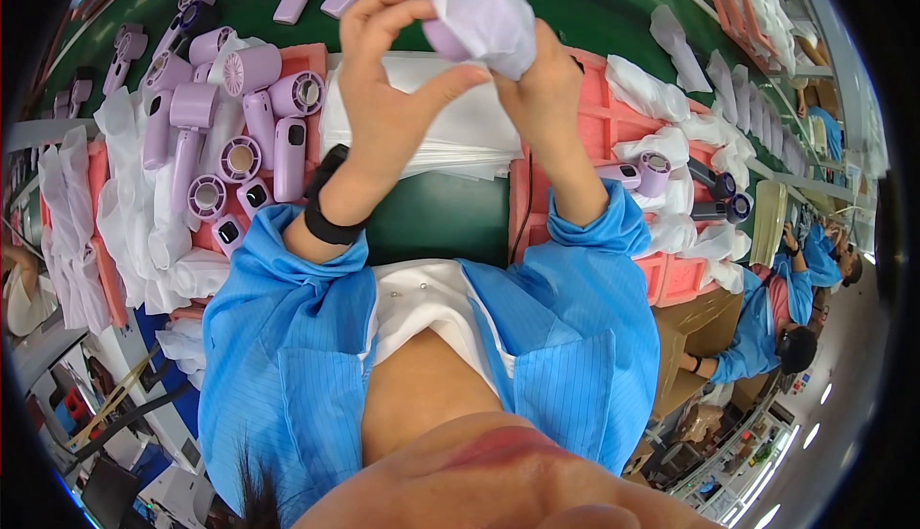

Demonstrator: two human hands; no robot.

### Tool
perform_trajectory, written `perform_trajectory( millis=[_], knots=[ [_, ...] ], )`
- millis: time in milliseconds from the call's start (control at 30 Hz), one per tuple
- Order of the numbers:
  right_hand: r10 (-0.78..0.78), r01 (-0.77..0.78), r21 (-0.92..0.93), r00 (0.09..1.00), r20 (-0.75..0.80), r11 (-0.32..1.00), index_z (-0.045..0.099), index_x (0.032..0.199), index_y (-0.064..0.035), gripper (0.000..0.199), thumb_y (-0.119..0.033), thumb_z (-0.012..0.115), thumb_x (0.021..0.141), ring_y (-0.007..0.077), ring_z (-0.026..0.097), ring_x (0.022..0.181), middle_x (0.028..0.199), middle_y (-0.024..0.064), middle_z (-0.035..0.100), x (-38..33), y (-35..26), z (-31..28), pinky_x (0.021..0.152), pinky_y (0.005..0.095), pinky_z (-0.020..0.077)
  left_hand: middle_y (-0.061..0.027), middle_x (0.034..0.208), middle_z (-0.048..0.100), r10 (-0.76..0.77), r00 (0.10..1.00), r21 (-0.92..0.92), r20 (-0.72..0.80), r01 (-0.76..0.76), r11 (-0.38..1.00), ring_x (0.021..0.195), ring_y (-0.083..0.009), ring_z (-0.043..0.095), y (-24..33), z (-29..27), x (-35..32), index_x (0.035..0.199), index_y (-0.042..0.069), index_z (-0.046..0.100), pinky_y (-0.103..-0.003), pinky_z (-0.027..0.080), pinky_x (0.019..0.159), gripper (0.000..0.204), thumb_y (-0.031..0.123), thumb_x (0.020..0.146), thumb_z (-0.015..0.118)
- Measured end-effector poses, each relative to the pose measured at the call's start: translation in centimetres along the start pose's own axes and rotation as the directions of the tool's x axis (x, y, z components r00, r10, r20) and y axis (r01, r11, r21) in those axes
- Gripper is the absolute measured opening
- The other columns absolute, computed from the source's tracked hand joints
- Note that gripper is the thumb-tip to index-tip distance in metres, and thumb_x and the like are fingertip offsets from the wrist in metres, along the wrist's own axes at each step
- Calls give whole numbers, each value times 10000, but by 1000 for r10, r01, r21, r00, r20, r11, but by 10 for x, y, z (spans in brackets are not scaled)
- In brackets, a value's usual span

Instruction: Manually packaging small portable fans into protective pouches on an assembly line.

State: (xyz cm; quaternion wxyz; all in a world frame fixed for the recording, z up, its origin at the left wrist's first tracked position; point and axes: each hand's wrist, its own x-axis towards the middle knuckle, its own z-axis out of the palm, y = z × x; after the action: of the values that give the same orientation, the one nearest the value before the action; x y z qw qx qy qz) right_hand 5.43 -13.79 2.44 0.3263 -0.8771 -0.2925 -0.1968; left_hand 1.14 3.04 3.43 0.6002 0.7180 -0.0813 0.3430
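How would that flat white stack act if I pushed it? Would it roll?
It probably won't roll, since the white stack lies flat. Its layers might slide apart, as their near edges look staggered. Each may be floppy: the similar-looking white wrap in the right hand is creased.

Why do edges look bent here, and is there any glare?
Head view: the fisheye lens bends the edge of the green table and leaves corners black; in the head view, bright white streaks glare at lower right, lamps or reflections.
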Motion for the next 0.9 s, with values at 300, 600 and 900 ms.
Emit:
perform_trajectory(
  millis=[300,600,900],
  knots=[
    [-3,-158,493,951,309,856,566,1142,-1,425,-128,742,776,203,643,767,902,76,657,-7,3,-9,643,318,510,-71,1098,566,-16,997,58,-80,20,998,934,-206,537,-6,-9,10,854,106,698,-292,423,754,213,162,684,812],
    [520,-480,-227,836,174,848,575,1030,31,479,-404,652,843,278,648,875,909,165,662,66,189,-10,774,370,507,-81,895,591,-127,932,290,340,25,957,788,-229,589,-44,40,-32,927,71,643,-333,473,687,291,170,691,781],
    [202,-150,-334,971,127,931,602,1159,10,559,-384,719,780,283,656,963,1045,150,672,127,195,86,873,404,489,-54,828,552,-51,885,511,463,-219,831,732,-259,536,-52,54,-59,812,100,637,-378,456,647,175,216,729,738]
  ],
)
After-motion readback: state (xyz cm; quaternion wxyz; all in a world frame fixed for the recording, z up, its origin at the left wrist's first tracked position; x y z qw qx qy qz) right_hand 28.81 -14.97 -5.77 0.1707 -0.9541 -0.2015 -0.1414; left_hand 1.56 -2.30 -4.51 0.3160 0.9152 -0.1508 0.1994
